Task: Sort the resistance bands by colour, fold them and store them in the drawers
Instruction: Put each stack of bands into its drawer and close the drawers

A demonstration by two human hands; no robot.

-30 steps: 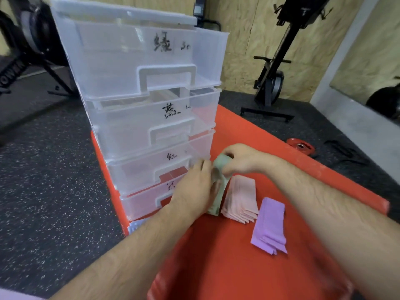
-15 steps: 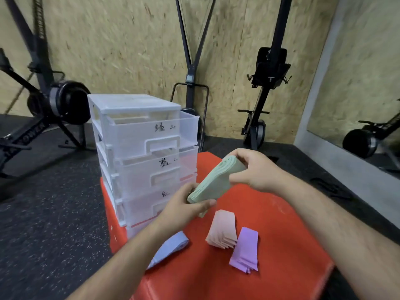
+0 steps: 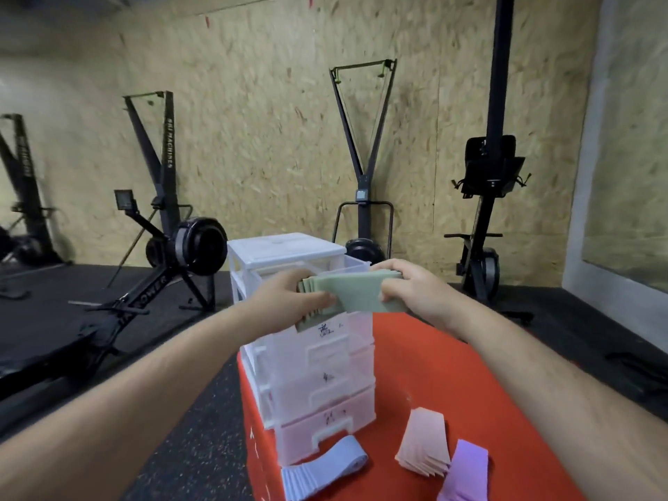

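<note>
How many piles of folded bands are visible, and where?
4. Green pile between left hand and right hand by the drawers; blue pile, pink pile, purple pile on the red surface. Drawers may hide more.

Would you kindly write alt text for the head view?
The left hand and right hand hold folded green bands at the open top drawer of a drawer unit; blue bands, pink bands and purple bands lie on the red platform.
</note>
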